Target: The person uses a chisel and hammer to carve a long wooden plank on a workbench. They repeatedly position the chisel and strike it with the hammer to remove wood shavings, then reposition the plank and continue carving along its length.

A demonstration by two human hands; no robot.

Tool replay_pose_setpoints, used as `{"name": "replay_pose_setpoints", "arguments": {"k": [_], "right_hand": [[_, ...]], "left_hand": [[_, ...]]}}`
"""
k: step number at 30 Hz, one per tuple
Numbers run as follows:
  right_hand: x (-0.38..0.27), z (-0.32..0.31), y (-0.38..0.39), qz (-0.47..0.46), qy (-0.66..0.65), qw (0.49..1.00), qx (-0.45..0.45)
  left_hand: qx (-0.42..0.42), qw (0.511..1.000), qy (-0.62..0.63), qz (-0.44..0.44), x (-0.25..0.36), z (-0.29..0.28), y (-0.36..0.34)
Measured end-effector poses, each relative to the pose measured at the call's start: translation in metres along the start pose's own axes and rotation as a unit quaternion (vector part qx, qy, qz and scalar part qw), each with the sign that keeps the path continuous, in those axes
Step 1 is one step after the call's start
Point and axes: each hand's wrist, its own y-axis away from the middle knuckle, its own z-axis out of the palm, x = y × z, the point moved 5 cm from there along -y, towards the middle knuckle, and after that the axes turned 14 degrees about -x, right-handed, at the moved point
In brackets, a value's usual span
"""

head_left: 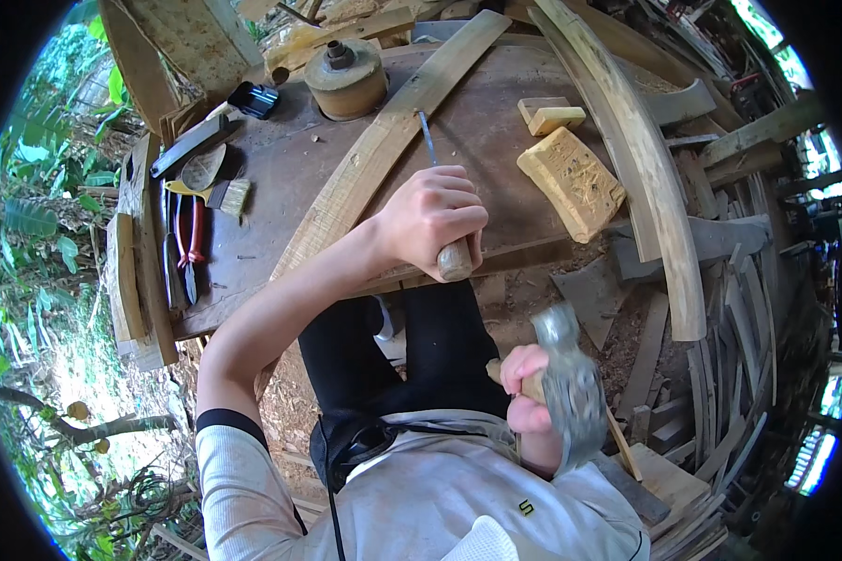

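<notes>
My left hand (437, 220) is closed round the wooden handle of a narrow chisel (428, 138). The blade slants away from me, and its tip meets a long pale plank (346, 199) lying diagonally over the workbench (281, 164). Lower right, close to my body, my right hand (524, 379) grips a hammer (571, 393) by its wooden handle. The metal head is slightly blurred and hangs apart from the chisel's handle end.
On the bench's left lie red-handled pliers (192, 229), a brush (232, 196) and a black plastic piece (254, 99). A round wooden block (346, 82) stands at the back. Right are a carved wood block (573, 184), a long curved beam (660, 178) and stacked offcuts.
</notes>
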Motion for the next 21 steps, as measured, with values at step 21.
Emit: {"name": "replay_pose_setpoints", "arguments": {"k": [21], "right_hand": [[0.021, 0.004, -0.018, -0.029, 0.144, 0.988, -0.055]], "left_hand": [[0.042, 0.999, -0.01, -0.006, -0.014, 0.002, -0.003]]}}
